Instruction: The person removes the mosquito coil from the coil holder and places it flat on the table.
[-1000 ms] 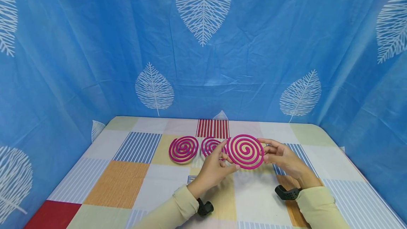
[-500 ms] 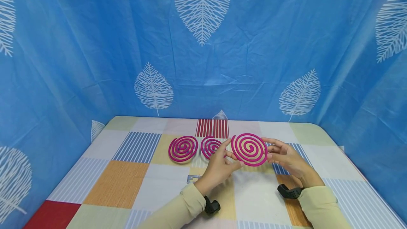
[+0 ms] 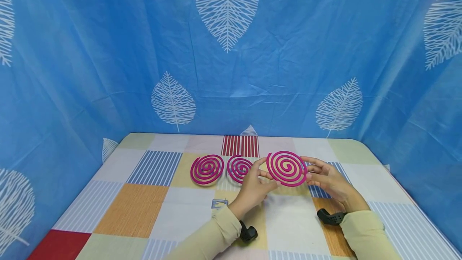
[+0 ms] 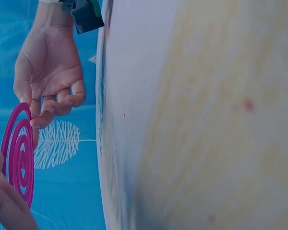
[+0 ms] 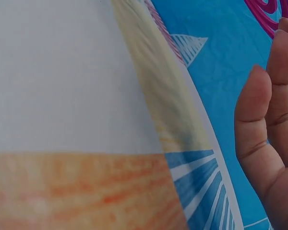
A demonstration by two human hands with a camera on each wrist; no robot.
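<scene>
A magenta mosquito coil (image 3: 287, 167) is held up above the table in the head view, its flat spiral facing the camera. My left hand (image 3: 252, 189) pinches its left edge between thumb and fingers. On the opposite edge, my right hand (image 3: 330, 181) pinches it too. The left wrist view shows the coil (image 4: 23, 165) nearly edge-on, with the right hand (image 4: 53, 67) at its far side. Only a corner of the coil (image 5: 264, 21) enters the right wrist view, beside the right hand (image 5: 273, 129).
Two more magenta coils, a left one (image 3: 207, 169) and a middle one (image 3: 239, 167), stand on the patchwork tablecloth (image 3: 133, 208) left of the hands. The left hand stands close to the middle coil. Blue leaf-print curtains (image 3: 252, 71) enclose the table's back and sides.
Both hands and the held coil have shifted slightly to the right, the left hand most. The middle coil shows more of itself now. The two coils on the table have stayed put.
</scene>
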